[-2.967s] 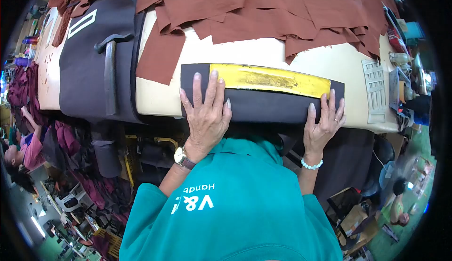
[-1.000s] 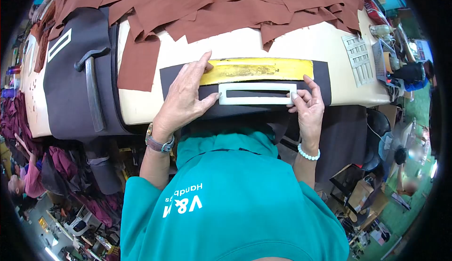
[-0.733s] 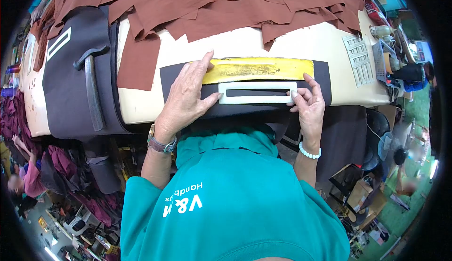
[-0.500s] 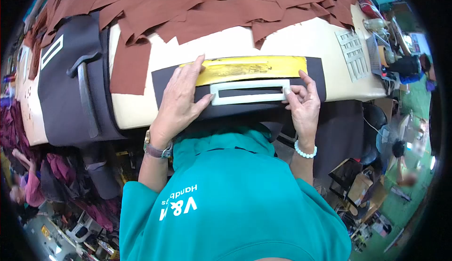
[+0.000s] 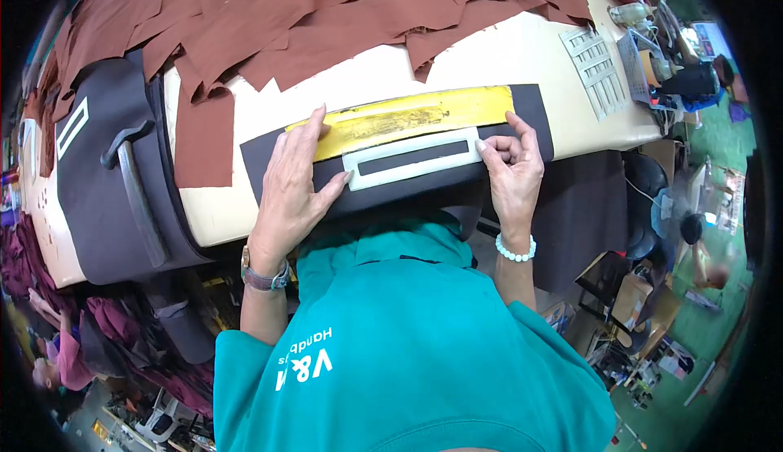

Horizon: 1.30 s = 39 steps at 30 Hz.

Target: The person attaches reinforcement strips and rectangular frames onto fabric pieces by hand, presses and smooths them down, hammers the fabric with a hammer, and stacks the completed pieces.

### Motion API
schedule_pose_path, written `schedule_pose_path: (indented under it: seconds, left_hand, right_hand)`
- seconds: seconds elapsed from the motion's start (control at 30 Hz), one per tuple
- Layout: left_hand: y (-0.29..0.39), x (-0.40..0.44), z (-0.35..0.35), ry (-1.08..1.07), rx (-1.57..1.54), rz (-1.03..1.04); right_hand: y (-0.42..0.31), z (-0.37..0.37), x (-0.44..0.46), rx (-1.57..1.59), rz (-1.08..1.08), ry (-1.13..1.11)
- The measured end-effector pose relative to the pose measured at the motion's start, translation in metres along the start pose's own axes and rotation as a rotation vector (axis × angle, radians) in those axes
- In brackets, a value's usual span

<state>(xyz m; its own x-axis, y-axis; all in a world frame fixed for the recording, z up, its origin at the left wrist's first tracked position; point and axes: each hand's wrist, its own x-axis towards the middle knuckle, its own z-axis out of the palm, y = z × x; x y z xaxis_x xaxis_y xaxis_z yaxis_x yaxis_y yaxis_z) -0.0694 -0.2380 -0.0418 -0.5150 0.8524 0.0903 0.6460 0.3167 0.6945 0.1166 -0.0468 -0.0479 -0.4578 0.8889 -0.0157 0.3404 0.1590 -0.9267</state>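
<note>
A pale rectangular frame with a long slot lies on a dark panel, just below a yellow, dark-smudged strip. My left hand has its fingers spread over the strip's left end, and its thumb tip touches the frame's left end. At the frame's other end, my right hand has its thumb on the corner and some fingers curled close beside it. The index finger of that hand reaches up to the strip's right end. Both hands rest near the table's front edge.
Brown fabric pieces cover the back of the cream table. A hammer lies on a dark sheet at left. A pale slatted piece and a basket are at right. Another person is at far left.
Three seconds ago both hands lay spread on the panel and strip; the pale frame has since been brought in below the strip. Lately, the view has turned and the work appears more tilted.
</note>
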Motion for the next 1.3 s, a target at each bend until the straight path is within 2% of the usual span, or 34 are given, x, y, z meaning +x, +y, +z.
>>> schedule_pose_path:
  seconds: [0.23, 0.37, 0.47, 0.6, 0.63, 0.7, 0.73, 0.8, 0.93, 1.13, 1.23, 1.3]
  left_hand:
    - [-0.001, 0.000, 0.001, 0.021, 0.006, 0.028]
    - [0.008, -0.002, -0.001, 0.020, 0.085, 0.083]
    - [0.006, -0.015, 0.012, 0.046, 0.232, 0.282]
    - [0.008, -0.034, 0.022, 0.070, 0.518, 0.298]
    - [0.007, -0.040, 0.024, 0.035, 0.515, 0.258]
    - [0.005, -0.045, 0.025, 0.011, 0.520, 0.228]
    - [0.006, -0.046, 0.025, -0.001, 0.523, 0.214]
    - [0.008, -0.047, 0.024, 0.003, 0.530, 0.219]
    - [0.012, -0.046, 0.023, -0.025, 0.554, 0.207]
    - [0.009, -0.047, 0.023, -0.034, 0.535, 0.230]
    - [0.008, -0.051, 0.026, -0.044, 0.491, 0.238]
    - [0.006, -0.052, 0.027, -0.053, 0.502, 0.242]
  right_hand:
    - [-0.001, 0.002, -0.003, -0.039, -0.037, 0.022]
    - [-0.001, 0.007, -0.009, -0.660, -0.515, 0.019]
    - [-0.012, 0.002, -0.012, -0.876, -0.496, -0.061]
    - [-0.015, 0.015, -0.020, -0.944, -0.737, -0.010]
    - [-0.015, 0.028, -0.027, -0.890, -0.801, -0.027]
    - [-0.014, 0.061, -0.046, -0.603, -0.916, -0.234]
    - [-0.010, 0.079, -0.058, -0.537, -0.905, -0.323]
    - [-0.006, 0.088, -0.061, -0.566, -0.829, -0.272]
    - [0.002, 0.046, -0.037, -0.746, -0.682, -0.148]
    - [0.020, 0.000, -0.014, -0.737, -0.586, -0.043]
    - [0.010, 0.002, -0.013, -0.916, -0.589, 0.100]
    - [-0.005, 0.020, -0.029, -0.954, -0.726, 0.032]
